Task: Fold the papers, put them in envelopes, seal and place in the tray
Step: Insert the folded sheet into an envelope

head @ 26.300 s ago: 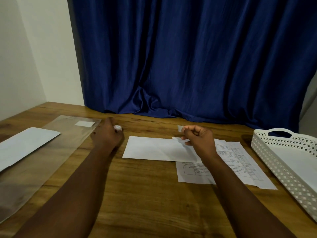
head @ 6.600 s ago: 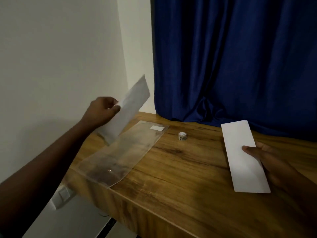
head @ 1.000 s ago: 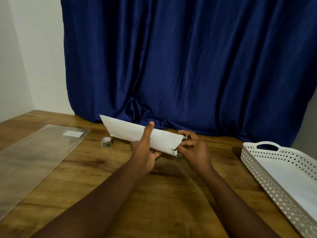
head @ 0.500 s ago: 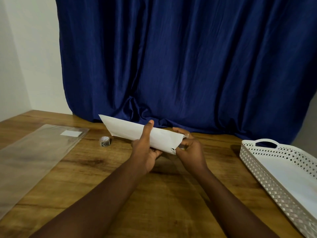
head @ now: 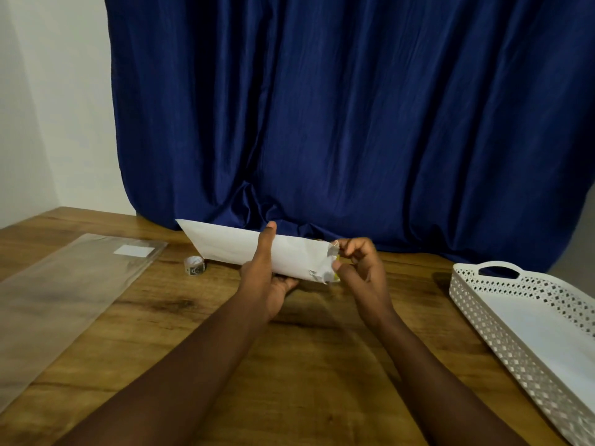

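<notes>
Two hands hold one envelope (head: 254, 252) above the tabletop (head: 306, 365). Tray (head: 476, 320), right, already carries white envelopes, so part of the task looks done. Left hand (head: 267, 281) grips the envelope's middle; right hand (head: 357, 268) fingers (head: 338, 252) pinch its crumpled open end. Sealing and placing remain. Tape roll (head: 194, 265) waits nearby.

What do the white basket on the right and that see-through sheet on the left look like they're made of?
The white basket looks like moulded plastic with a matte finish: its walls are pierced by a regular pattern of small holes and it has a cut-out handle. The see-through sheet looks like thin glossy plastic film, perhaps a sleeve: the wood grain shows through it and it catches a pale sheen.
</notes>
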`<move>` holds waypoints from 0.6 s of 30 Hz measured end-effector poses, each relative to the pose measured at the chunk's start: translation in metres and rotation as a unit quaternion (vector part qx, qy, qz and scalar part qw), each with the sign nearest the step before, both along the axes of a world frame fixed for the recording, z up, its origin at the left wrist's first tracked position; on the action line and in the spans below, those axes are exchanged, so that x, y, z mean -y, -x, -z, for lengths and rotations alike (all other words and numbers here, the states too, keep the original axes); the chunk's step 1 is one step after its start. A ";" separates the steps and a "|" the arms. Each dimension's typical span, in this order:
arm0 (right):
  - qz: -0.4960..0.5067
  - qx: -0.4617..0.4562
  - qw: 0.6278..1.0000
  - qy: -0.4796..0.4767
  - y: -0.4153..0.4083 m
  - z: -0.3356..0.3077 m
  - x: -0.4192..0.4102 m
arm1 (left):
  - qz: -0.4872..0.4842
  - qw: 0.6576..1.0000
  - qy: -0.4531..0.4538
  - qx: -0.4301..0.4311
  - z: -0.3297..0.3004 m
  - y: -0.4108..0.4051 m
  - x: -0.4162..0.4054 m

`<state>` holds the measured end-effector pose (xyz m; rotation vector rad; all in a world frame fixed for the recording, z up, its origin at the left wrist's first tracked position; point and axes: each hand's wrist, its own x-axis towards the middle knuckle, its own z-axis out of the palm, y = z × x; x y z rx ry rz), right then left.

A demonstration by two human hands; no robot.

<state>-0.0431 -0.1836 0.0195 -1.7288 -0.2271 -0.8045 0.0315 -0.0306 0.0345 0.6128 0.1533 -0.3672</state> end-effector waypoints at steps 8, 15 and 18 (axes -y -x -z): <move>0.074 -0.070 0.994 0.035 -0.001 -0.004 -0.004 | 0.055 0.998 -0.020 0.021 0.002 0.010 0.006; 0.147 -0.111 0.969 -0.167 0.000 -0.017 0.047 | 0.006 0.993 -0.101 0.065 0.002 -0.023 -0.023; 0.159 -0.199 0.947 -0.196 0.002 -0.014 0.062 | -0.030 0.977 -0.179 0.112 0.016 -0.055 -0.037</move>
